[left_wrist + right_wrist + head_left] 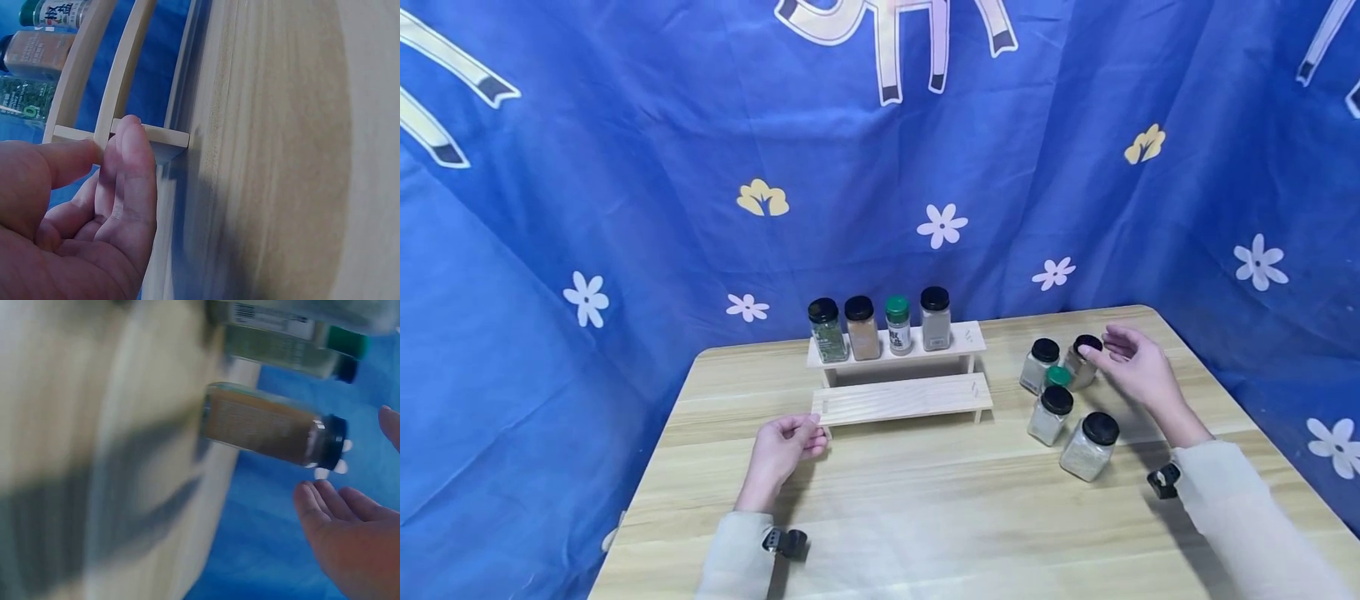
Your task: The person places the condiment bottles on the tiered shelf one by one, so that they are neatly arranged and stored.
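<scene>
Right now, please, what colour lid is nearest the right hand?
Round black lid, best in right wrist view.

Green-capped jar (1058,377), at right: body mostly hidden by a nearer black-capped jar (1047,422). Right hand (356,540): cut off by the right-wrist view's edge. Tabletop (62,425): blurred there. Animal figures (888,50), far: cut off.
</scene>
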Available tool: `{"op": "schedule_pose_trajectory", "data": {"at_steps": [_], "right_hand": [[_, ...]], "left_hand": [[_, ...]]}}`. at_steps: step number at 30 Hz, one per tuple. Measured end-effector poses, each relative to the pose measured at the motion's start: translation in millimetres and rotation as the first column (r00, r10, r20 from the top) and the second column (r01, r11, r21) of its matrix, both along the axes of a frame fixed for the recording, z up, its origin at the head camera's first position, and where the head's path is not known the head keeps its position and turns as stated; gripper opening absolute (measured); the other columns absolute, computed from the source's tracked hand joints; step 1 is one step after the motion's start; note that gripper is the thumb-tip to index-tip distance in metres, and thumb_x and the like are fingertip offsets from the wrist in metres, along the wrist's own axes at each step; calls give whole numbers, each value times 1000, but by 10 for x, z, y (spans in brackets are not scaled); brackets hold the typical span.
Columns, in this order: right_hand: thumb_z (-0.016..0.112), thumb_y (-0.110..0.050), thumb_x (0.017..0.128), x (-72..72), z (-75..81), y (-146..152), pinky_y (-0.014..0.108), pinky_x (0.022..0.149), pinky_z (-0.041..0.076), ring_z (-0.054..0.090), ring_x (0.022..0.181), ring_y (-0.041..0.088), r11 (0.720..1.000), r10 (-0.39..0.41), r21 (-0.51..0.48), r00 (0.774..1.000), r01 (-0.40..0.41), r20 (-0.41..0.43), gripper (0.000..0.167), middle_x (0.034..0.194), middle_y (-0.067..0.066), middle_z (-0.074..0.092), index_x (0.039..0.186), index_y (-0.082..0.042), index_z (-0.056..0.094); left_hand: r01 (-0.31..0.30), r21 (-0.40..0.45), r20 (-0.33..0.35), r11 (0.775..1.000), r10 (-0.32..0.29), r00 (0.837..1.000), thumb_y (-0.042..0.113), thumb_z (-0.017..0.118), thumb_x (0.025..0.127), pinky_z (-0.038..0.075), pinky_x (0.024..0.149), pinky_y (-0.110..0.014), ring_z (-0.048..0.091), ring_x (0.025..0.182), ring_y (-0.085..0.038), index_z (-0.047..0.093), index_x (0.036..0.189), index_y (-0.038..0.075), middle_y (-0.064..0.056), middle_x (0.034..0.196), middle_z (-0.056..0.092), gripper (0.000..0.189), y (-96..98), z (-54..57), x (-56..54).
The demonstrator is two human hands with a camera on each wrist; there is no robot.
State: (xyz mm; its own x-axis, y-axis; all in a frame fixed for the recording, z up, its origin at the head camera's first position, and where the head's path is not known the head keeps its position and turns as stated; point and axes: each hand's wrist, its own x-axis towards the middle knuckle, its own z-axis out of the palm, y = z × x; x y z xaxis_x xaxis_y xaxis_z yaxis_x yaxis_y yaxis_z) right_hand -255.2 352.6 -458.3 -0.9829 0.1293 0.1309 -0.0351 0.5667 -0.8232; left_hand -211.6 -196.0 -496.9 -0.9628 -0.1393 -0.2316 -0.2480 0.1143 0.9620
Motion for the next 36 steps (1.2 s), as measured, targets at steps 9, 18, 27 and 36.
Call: {"op": "schedule_pose_trajectory", "data": {"at_steps": [9,18,27,36], "right_hand": [[75,-39,99,25,-283,-13,-8,79,46,58,132,52,1000,13,-28,999,-12,36,79,144,39,56,148,13,44],[75,-40,98,1,-493,-62,-6,73,45,69,116,42,994,-50,93,999,49,7,60,125,33,69,130,9,61],[73,-40,100,6,-483,-91,-7,73,42,71,114,46,986,-69,147,997,75,-45,53,123,32,72,127,5,65],[70,-42,102,-3,-116,-42,-5,75,44,70,117,46,990,-36,133,997,45,-70,56,128,31,70,135,2,63]], "left_hand": [[-4,-3,-13,1000,3,1000,11,64,106,70,74,-24,76,75,-11,63,124,-15,-15,92,78,32,13,3,21],[-1,-4,-4,1000,0,1000,12,64,106,70,75,-25,76,77,-12,62,126,-15,-14,93,79,33,7,-8,13],[-6,-16,-6,1000,6,1000,13,64,106,71,75,-26,77,77,-13,63,126,-15,-18,96,78,34,0,9,7],[-1,-13,8,1000,1,1000,10,62,106,70,76,-24,76,77,-12,63,125,-13,-15,93,78,30,-6,-6,0]]}}
